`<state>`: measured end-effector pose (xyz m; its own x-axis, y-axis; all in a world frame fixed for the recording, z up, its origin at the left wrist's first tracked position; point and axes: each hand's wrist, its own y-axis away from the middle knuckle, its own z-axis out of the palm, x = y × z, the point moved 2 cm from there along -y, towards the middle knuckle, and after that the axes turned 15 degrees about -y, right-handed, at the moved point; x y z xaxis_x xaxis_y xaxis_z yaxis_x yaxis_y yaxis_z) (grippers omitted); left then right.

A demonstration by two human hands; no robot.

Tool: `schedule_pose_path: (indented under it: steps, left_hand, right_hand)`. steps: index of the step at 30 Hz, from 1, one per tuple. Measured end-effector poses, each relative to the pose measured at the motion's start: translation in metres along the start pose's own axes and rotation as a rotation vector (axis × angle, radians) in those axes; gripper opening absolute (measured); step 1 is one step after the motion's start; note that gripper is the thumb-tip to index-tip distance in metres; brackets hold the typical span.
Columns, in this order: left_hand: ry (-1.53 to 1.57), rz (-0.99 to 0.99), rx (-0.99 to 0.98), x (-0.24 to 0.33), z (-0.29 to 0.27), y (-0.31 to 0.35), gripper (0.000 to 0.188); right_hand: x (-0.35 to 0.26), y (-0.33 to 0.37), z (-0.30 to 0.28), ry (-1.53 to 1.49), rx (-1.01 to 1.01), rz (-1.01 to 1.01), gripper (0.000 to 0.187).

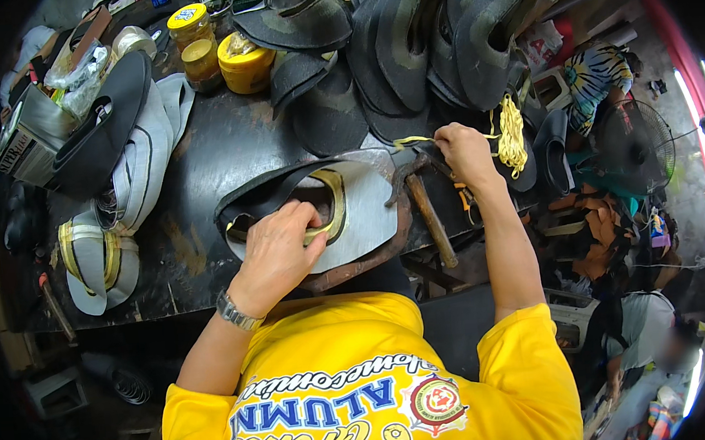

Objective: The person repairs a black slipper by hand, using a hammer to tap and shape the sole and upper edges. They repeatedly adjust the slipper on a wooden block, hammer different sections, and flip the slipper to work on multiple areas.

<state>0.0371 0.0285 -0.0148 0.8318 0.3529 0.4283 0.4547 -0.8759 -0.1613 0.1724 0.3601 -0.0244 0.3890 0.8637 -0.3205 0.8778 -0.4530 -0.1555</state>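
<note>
On the near part of the table lies a grey-lined black shoe upper, its curved opening edged with yellow. My left hand, with a metal watch at the wrist, is closed on the yellow-edged rim of that opening, the fingertips partly inside it. Farther right and higher, my right hand pinches a thin yellow strip. The strip shows on both sides of the fingers and leads right toward a hanging bundle of yellow strip. A hammer lies just below the right hand.
Stacked dark uppers crowd the back of the black table. Yellow-lidded jars stand at the back left, near grey-lined uppers. Orange-handled pliers lie beside the hammer. At right are a fan and another person.
</note>
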Motion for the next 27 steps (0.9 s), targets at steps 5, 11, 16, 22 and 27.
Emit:
schedule_pose_path:
  steps: [5,11,16,22,27]
  left_hand:
    - [-0.030,-0.009,-0.065,-0.003,-0.003,-0.003,0.017]
    - [0.005,-0.064,-0.092,-0.003,-0.003,-0.008,0.016]
    - [0.070,-0.122,-0.068,-0.004,0.000,-0.006,0.016]
    - [0.084,-0.149,-0.024,-0.005,0.003,-0.002,0.016]
    - [0.079,-0.096,0.073,-0.001,0.006,-0.006,0.010]
  right_hand:
    - [0.074,0.010,-0.074,-1.291,0.531,0.005,0.021]
    - [0.069,0.052,-0.094,-0.039,0.473,0.639,0.027]
    - [-0.047,0.112,-0.011,-0.616,0.031,0.111,0.036]
    - [-0.074,0.104,0.024,-0.367,0.090,0.224,0.044]
    - [-0.090,0.103,-0.009,-1.001,0.119,0.445,0.040]
